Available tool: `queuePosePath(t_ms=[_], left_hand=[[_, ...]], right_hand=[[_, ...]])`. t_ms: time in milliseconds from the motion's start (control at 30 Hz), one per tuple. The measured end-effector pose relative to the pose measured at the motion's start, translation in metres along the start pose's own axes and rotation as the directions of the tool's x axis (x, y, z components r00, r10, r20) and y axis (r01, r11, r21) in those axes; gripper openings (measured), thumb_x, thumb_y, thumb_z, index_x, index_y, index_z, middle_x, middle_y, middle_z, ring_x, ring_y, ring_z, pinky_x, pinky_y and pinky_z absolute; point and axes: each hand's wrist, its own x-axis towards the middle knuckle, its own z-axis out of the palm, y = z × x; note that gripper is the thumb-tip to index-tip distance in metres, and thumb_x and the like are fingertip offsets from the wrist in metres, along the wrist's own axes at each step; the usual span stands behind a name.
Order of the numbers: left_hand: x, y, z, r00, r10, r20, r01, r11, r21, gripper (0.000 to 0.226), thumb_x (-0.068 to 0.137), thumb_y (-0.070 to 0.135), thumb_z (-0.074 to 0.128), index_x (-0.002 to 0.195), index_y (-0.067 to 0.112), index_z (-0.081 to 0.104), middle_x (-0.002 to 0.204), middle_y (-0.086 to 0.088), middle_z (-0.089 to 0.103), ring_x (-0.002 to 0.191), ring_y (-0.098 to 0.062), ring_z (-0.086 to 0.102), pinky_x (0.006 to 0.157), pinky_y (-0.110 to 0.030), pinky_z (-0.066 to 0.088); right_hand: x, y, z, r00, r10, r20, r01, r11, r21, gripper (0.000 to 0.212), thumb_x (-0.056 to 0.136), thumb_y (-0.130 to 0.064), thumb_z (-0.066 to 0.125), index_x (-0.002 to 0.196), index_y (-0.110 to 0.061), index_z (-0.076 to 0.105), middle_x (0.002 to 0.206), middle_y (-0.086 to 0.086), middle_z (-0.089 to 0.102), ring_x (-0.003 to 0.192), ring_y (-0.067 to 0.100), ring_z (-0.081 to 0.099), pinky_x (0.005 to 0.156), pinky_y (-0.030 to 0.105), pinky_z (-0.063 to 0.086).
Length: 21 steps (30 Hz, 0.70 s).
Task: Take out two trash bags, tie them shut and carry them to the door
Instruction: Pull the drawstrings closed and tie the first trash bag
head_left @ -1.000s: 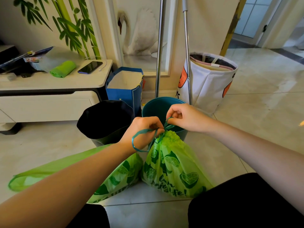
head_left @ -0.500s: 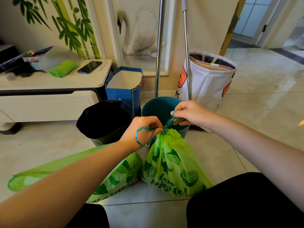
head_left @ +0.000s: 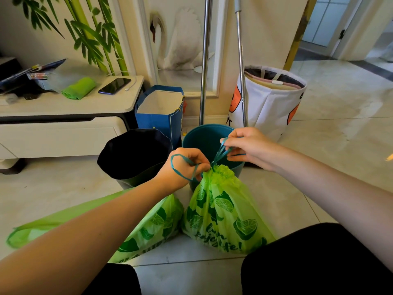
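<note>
A green trash bag (head_left: pixel 223 216) printed with lime slices stands on the floor tiles, its mouth gathered tight at the top. My left hand (head_left: pixel 182 167) grips one teal drawstring loop, which wraps around the back of the hand. My right hand (head_left: pixel 248 145) pinches the other teal drawstring (head_left: pixel 220 153) and holds it taut up and to the right. A second green trash bag (head_left: pixel 155 222) lies on its side to the left, its long open end stretching under my left forearm.
Behind the bags stand a teal bin (head_left: pixel 202 137) and a black-lined bin (head_left: pixel 136 154). A blue paper bag (head_left: pixel 159 111), two metal poles (head_left: pixel 204 60) and a white laundry basket (head_left: pixel 270 101) line the wall. A low cabinet (head_left: pixel 63 124) is left; a doorway (head_left: pixel 340 28) opens at upper right.
My right hand has pulled its drawstring farther up and to the right, away from my left hand. The bag's neck has cinched tighter.
</note>
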Motion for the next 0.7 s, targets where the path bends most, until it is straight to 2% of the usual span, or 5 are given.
queuePosePath(t_ms=[133,300,467,600,700], left_hand=[[-0.001,0.001,0.0,0.996,-0.064,0.056,0.068,0.996,-0.064,0.006,0.083,0.005,0.07,0.077,0.008,0.07,0.073,-0.015,0.071,0.05,-0.021,0.062,0.057,-0.035,0.056],[-0.007,0.006,-0.006,0.971,-0.203,0.123,0.221,0.962,-0.161,0.015,0.089,0.01,0.064,0.086,-0.004,0.07,0.078,-0.016,0.072,0.059,-0.026,0.063,0.063,-0.031,0.057],[-0.018,-0.007,-0.002,0.933,-0.246,0.261,0.246,0.969,0.035,0.016,0.085,0.016,0.07,0.078,0.001,0.071,0.072,-0.011,0.073,0.054,-0.02,0.064,0.058,-0.02,0.052],[-0.026,-0.005,0.0,0.883,-0.267,0.386,0.255,0.963,0.081,0.015,0.082,0.018,0.072,0.08,0.003,0.072,0.082,-0.001,0.075,0.056,-0.024,0.066,0.06,-0.022,0.053],[-0.024,0.008,-0.016,0.872,-0.268,0.41,0.271,0.961,0.051,0.018,0.08,0.009,0.074,0.096,0.002,0.073,0.087,0.007,0.074,0.065,-0.021,0.067,0.063,-0.024,0.056]], right_hand=[[0.003,0.001,-0.008,0.997,0.032,-0.07,-0.026,0.996,0.086,0.013,0.089,-0.021,0.062,0.078,-0.019,0.056,0.049,-0.007,0.032,0.044,0.009,0.033,0.065,0.034,0.055],[0.01,0.013,-0.023,0.967,0.234,-0.103,-0.229,0.971,0.063,0.009,0.095,-0.023,0.05,0.086,-0.022,0.051,0.044,-0.008,0.021,0.034,0.008,0.018,0.046,0.021,0.039],[0.015,0.033,-0.036,0.924,0.305,-0.232,-0.359,0.9,-0.248,0.011,0.096,-0.019,0.047,0.085,-0.016,0.049,0.049,-0.002,0.027,0.033,0.01,0.023,0.045,0.021,0.035],[0.016,0.035,-0.028,0.96,0.163,-0.227,-0.258,0.829,-0.496,0.02,0.095,-0.02,0.052,0.078,-0.014,0.043,0.054,0.005,0.028,0.045,0.019,0.028,0.047,0.027,0.033],[0.012,0.028,-0.024,0.978,0.086,-0.191,-0.183,0.796,-0.577,0.018,0.082,-0.026,0.063,0.081,-0.019,0.047,0.07,0.006,0.044,0.064,0.022,0.046,0.061,0.03,0.046]])
